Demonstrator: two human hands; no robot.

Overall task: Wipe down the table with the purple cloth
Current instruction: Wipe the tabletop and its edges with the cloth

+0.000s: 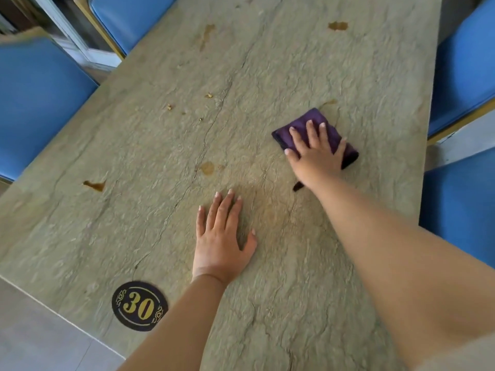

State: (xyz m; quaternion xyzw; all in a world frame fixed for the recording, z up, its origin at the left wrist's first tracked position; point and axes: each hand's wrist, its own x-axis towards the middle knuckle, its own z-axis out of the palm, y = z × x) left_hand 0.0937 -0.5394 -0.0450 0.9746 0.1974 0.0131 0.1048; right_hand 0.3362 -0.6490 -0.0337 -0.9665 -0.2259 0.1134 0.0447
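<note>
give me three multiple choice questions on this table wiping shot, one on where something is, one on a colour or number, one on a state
1. Where is the purple cloth?
A. under the right hand
B. under the left hand
C. on a chair seat

2. What number is on the round black marker?
A. 13
B. 30
C. 80

3. How does the left hand lie?
A. curled round the cloth
B. raised off the table
C. flat on the table, fingers straight, holding nothing

Answers:
1 A: the right hand presses flat on the cloth, towards the table's right side.
2 B: gold digits read 30.
3 C: its palm rests on bare tabletop, apart from the cloth.
</note>
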